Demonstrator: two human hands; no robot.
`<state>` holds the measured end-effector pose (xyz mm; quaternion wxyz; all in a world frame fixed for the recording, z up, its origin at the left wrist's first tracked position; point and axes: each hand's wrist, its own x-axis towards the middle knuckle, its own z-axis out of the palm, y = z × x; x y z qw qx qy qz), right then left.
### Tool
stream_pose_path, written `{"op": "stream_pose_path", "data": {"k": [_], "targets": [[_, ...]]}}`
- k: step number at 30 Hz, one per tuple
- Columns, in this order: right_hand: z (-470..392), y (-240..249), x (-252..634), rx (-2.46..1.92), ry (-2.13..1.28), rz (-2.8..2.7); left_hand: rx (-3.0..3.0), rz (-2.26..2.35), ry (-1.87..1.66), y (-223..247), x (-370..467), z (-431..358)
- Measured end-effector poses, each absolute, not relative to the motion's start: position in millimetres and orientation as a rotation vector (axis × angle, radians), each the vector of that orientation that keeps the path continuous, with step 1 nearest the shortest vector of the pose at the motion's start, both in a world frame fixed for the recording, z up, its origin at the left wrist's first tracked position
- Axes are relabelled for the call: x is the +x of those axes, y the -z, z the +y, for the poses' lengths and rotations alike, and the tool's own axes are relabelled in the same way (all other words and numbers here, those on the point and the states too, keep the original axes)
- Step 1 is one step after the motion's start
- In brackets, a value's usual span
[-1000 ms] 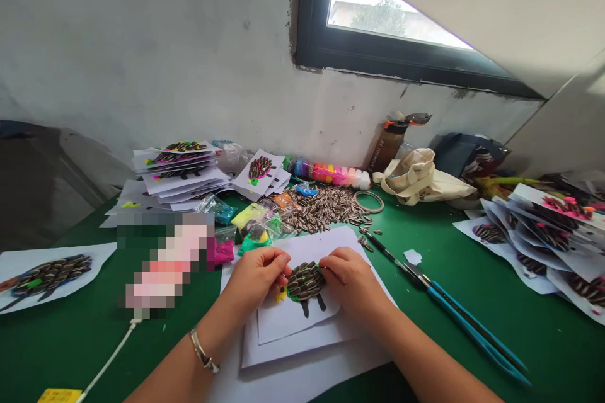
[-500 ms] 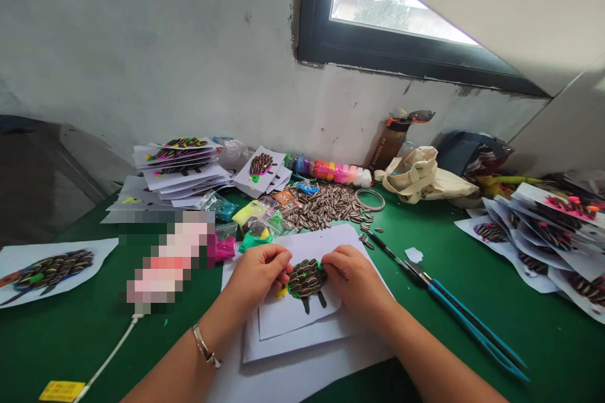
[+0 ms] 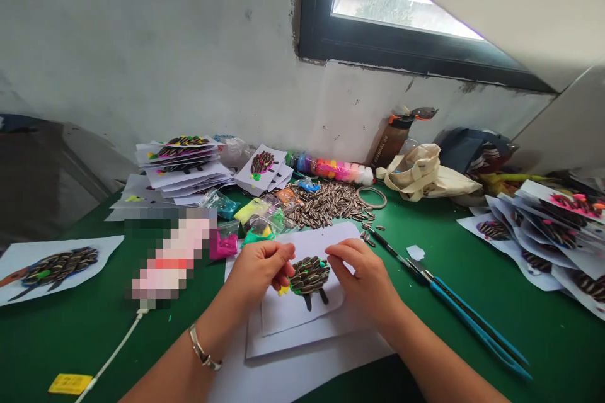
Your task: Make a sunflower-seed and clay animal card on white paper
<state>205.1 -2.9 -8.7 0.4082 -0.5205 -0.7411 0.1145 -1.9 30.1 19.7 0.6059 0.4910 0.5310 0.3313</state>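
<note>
A paper card with a picture made of sunflower seeds (image 3: 309, 276) lies before me. Its seeds overlap on green clay, with yellow clay at the left and two black legs below. My left hand (image 3: 265, 271) hovers by the picture's left edge, thumb and fingers pinched together; whatever is in them is hidden. Just off the upper right of the seeds is my right hand (image 3: 359, 271), its thumb and index tips close together. Anything between those tips is too small to make out. White sheets (image 3: 283, 349) lie under the card.
Loose sunflower seeds (image 3: 326, 203) are heaped behind, beside clay bags (image 3: 224, 243) and a tape ring (image 3: 371, 198). Blue-handled tweezers (image 3: 477, 324) and a pen-like tool (image 3: 390, 244) lie right. Finished cards are stacked left (image 3: 184, 176) and right (image 3: 534, 233). A bottle (image 3: 392, 141) stands behind.
My right hand has drawn back from the picture's upper right edge, baring the green clay there. My left hand stays near the left edge. The view has shifted slightly.
</note>
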Motion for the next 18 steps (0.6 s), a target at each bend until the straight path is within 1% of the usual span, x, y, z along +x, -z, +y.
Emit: {"op": "stream_pose_path", "data": {"k": [2,7,13,15,18], "targets": [[-9.0,0.7,194.4,-1.260,-0.311,-1.840,1.167,1.167,-0.750,-21.4,0.6,24.3],[-20.0,-13.9,170.1,-1.181,-0.496,-1.847,1.235,1.034,-0.693,-22.6,10.1,9.8],[-19.8,-18.8,168.1,-1.160,-0.619,-1.752,1.228,0.997,-0.688,-26.6,12.9,4.2],[-17.0,-15.9,173.2,-1.169,-0.623,-1.740,1.231,1.015,-0.712,-26.3,9.3,6.6],[-10.3,-3.6,182.7,-1.258,-0.494,-1.791,1.297,1.121,-0.806,-23.3,1.2,14.2]]}}
